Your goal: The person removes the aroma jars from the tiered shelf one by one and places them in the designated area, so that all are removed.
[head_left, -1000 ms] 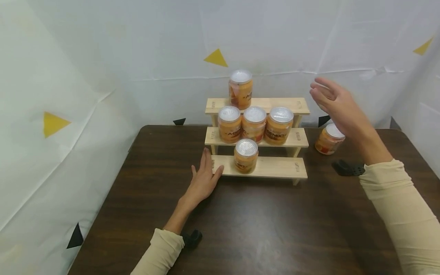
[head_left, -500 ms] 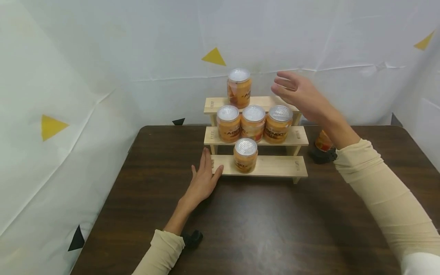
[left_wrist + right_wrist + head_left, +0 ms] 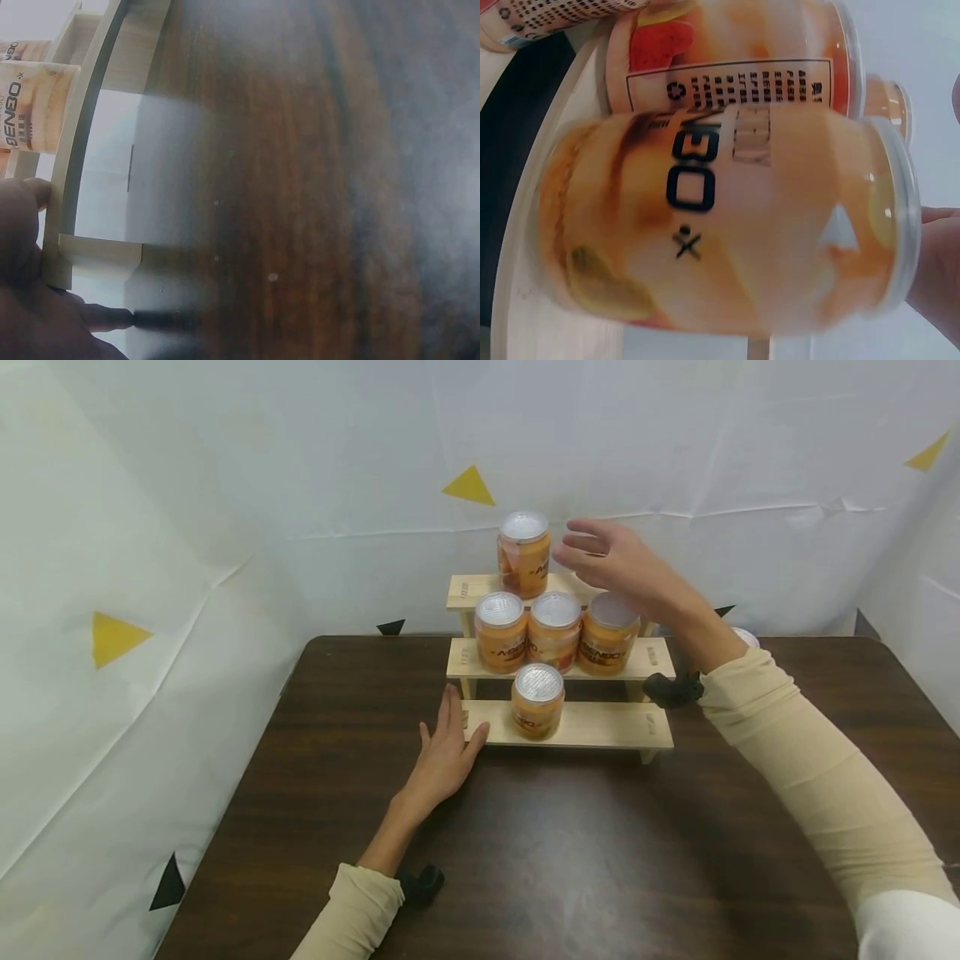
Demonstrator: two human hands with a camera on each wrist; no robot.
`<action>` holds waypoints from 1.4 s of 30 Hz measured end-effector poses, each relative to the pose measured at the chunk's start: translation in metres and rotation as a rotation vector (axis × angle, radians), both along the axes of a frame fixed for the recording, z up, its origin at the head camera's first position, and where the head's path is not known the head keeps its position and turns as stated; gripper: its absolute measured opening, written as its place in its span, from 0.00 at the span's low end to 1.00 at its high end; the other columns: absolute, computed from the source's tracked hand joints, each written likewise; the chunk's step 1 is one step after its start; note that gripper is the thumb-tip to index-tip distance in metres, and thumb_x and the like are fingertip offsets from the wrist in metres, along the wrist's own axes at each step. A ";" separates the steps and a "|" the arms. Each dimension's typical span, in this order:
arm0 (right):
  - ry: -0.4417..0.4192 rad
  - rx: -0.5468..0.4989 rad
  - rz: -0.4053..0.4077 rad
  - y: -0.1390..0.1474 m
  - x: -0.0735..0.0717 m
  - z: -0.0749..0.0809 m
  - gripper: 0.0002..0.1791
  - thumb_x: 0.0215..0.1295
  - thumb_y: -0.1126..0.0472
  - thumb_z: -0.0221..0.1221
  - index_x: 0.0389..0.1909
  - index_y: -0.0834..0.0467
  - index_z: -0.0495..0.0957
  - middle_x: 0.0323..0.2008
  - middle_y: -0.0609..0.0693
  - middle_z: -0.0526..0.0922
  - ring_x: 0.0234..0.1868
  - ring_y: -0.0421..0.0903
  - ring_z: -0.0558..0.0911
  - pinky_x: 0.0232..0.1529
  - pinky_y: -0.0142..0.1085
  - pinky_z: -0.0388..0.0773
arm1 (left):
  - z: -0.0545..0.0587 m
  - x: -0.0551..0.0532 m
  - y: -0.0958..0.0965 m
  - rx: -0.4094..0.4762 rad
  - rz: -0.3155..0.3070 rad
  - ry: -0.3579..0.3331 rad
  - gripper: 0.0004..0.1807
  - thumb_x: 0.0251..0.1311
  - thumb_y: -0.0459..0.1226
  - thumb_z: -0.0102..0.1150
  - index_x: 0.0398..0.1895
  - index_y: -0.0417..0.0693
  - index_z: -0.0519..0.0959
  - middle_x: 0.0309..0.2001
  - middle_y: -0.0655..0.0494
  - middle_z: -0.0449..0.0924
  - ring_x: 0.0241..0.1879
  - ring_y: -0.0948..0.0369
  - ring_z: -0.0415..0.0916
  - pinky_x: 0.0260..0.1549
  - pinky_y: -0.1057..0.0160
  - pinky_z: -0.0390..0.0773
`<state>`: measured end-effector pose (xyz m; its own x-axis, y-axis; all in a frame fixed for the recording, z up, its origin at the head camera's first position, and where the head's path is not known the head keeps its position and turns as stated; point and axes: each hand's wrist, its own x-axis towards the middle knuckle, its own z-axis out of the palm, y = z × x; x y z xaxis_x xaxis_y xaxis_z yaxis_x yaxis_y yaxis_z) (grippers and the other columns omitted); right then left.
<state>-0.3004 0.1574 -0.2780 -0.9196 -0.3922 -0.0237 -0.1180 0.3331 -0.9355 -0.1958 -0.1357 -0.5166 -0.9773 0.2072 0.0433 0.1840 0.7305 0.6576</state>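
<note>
A three-step wooden shelf (image 3: 600,724) holds orange fruit jars with silvery lids. On its top step stands one jar (image 3: 524,556). My right hand (image 3: 626,568) hovers just right of that jar, fingers loosely bent and apart from it. Below the hand, three jars sit side by side on the middle step; the rightmost jar (image 3: 606,643) fills much of the right wrist view, with part of the hand at the right edge. One more jar (image 3: 537,703) is on the bottom step. My left hand (image 3: 442,756) rests against that step's left end, fingers extended, thumb on its front edge.
Another jar (image 3: 745,637) at the right is mostly hidden behind the right forearm. The dark wooden table (image 3: 555,860) stretches in front of the shelf. White sheeting (image 3: 337,460) stands behind and at the sides. Dark wrist devices (image 3: 672,690) stick out below both wrists.
My right hand has moved left from the shelf's right side to near the top jar, and its forearm now covers most of the jar at the right. The left hand stays put.
</note>
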 end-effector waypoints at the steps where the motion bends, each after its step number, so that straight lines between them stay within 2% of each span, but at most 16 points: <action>1: 0.000 0.000 0.000 -0.002 -0.001 0.000 0.49 0.83 0.44 0.60 0.91 0.58 0.46 0.89 0.60 0.54 0.87 0.56 0.61 0.84 0.49 0.62 | -0.001 -0.001 0.000 -0.007 -0.001 0.000 0.52 0.86 0.64 0.36 0.90 0.38 0.32 0.91 0.39 0.28 0.89 0.43 0.37 0.76 0.18 0.36; 5: -0.029 -0.029 -0.002 -0.008 -0.004 0.002 0.49 0.83 0.46 0.61 0.91 0.58 0.46 0.89 0.59 0.54 0.87 0.55 0.61 0.84 0.48 0.62 | -0.005 -0.003 0.001 -0.033 -0.004 -0.002 0.54 0.84 0.68 0.33 0.90 0.38 0.32 0.91 0.40 0.27 0.90 0.45 0.36 0.77 0.18 0.36; 10: -0.040 -0.051 0.013 -0.014 -0.007 0.002 0.46 0.83 0.48 0.61 0.90 0.57 0.49 0.88 0.59 0.57 0.88 0.54 0.59 0.85 0.50 0.59 | -0.004 -0.003 0.005 0.000 -0.010 0.005 0.55 0.84 0.68 0.35 0.90 0.38 0.33 0.91 0.38 0.28 0.89 0.43 0.37 0.76 0.18 0.34; 14: -0.019 -0.053 0.034 -0.019 -0.008 0.001 0.44 0.82 0.48 0.63 0.89 0.54 0.55 0.86 0.57 0.63 0.87 0.54 0.62 0.85 0.52 0.59 | 0.007 0.002 0.009 0.019 -0.011 -0.002 0.53 0.85 0.65 0.39 0.90 0.37 0.34 0.90 0.36 0.29 0.89 0.41 0.37 0.76 0.18 0.33; 15: -0.010 -0.048 0.037 -0.020 -0.009 0.001 0.43 0.81 0.47 0.63 0.89 0.53 0.58 0.85 0.57 0.65 0.86 0.54 0.63 0.85 0.52 0.59 | 0.015 0.005 0.011 0.014 -0.011 -0.011 0.52 0.86 0.63 0.40 0.90 0.36 0.34 0.90 0.36 0.30 0.89 0.41 0.37 0.76 0.18 0.34; 17: 0.004 -0.036 0.038 -0.023 -0.010 0.000 0.42 0.80 0.46 0.65 0.88 0.53 0.60 0.84 0.56 0.68 0.85 0.53 0.65 0.85 0.51 0.61 | 0.016 0.005 0.011 0.018 -0.011 -0.017 0.52 0.86 0.63 0.40 0.90 0.36 0.34 0.90 0.36 0.29 0.89 0.41 0.36 0.76 0.18 0.33; 21: 0.043 0.022 0.024 -0.026 -0.010 0.000 0.41 0.79 0.42 0.65 0.85 0.52 0.65 0.81 0.55 0.72 0.83 0.52 0.69 0.83 0.50 0.63 | 0.011 0.003 0.010 0.022 -0.009 -0.029 0.51 0.87 0.62 0.41 0.90 0.39 0.33 0.91 0.39 0.28 0.90 0.45 0.35 0.77 0.20 0.32; 22: 0.047 0.034 0.018 -0.027 -0.010 0.000 0.42 0.79 0.40 0.65 0.85 0.52 0.65 0.81 0.55 0.72 0.83 0.53 0.69 0.83 0.51 0.64 | 0.006 0.001 0.009 0.027 -0.008 -0.021 0.52 0.86 0.63 0.40 0.90 0.40 0.32 0.91 0.40 0.27 0.90 0.46 0.35 0.77 0.20 0.32; 25: 0.066 0.086 0.000 -0.029 -0.010 0.001 0.43 0.77 0.36 0.64 0.85 0.51 0.66 0.80 0.54 0.72 0.81 0.53 0.70 0.82 0.53 0.65 | 0.007 0.001 0.009 0.020 -0.008 -0.021 0.52 0.86 0.64 0.39 0.90 0.39 0.33 0.91 0.40 0.28 0.90 0.45 0.36 0.78 0.20 0.32; 28: 0.065 0.095 -0.003 -0.031 -0.011 0.000 0.44 0.77 0.36 0.64 0.85 0.52 0.64 0.81 0.55 0.71 0.82 0.54 0.69 0.82 0.55 0.64 | 0.007 0.002 0.010 0.004 -0.009 -0.018 0.54 0.85 0.66 0.37 0.90 0.38 0.33 0.91 0.38 0.29 0.89 0.43 0.37 0.77 0.19 0.33; 33: 0.072 0.080 -0.003 -0.033 -0.013 -0.001 0.44 0.78 0.39 0.64 0.85 0.55 0.63 0.81 0.56 0.71 0.83 0.54 0.68 0.82 0.55 0.64 | 0.023 0.010 0.012 0.031 -0.018 -0.025 0.52 0.86 0.64 0.39 0.90 0.35 0.35 0.90 0.36 0.30 0.89 0.40 0.38 0.76 0.18 0.34; 35: 0.070 0.069 -0.006 -0.034 -0.015 -0.002 0.43 0.78 0.41 0.65 0.85 0.56 0.63 0.81 0.56 0.71 0.83 0.53 0.67 0.82 0.54 0.64 | 0.024 0.011 0.012 0.040 -0.019 -0.031 0.53 0.86 0.64 0.38 0.90 0.35 0.34 0.90 0.36 0.30 0.89 0.40 0.38 0.76 0.18 0.34; 40: 0.049 0.041 -0.020 -0.036 -0.017 -0.003 0.42 0.79 0.45 0.66 0.85 0.55 0.63 0.81 0.56 0.70 0.84 0.54 0.66 0.82 0.54 0.64 | 0.010 0.006 0.009 0.026 -0.013 -0.017 0.53 0.86 0.66 0.35 0.90 0.36 0.33 0.91 0.38 0.29 0.89 0.42 0.38 0.76 0.18 0.36; 42: 0.039 0.026 -0.022 -0.036 -0.017 -0.003 0.42 0.79 0.46 0.67 0.85 0.55 0.63 0.81 0.56 0.70 0.84 0.54 0.66 0.82 0.54 0.65 | 0.007 0.005 0.009 0.022 -0.012 -0.009 0.52 0.86 0.65 0.35 0.90 0.37 0.33 0.91 0.38 0.29 0.89 0.42 0.39 0.76 0.18 0.36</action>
<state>-0.3169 0.1210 -0.2813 -0.9286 -0.3712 0.0027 -0.1467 0.3603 -0.9212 -0.1905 -0.1267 -0.5093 -0.9752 0.2178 0.0391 0.1865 0.7139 0.6750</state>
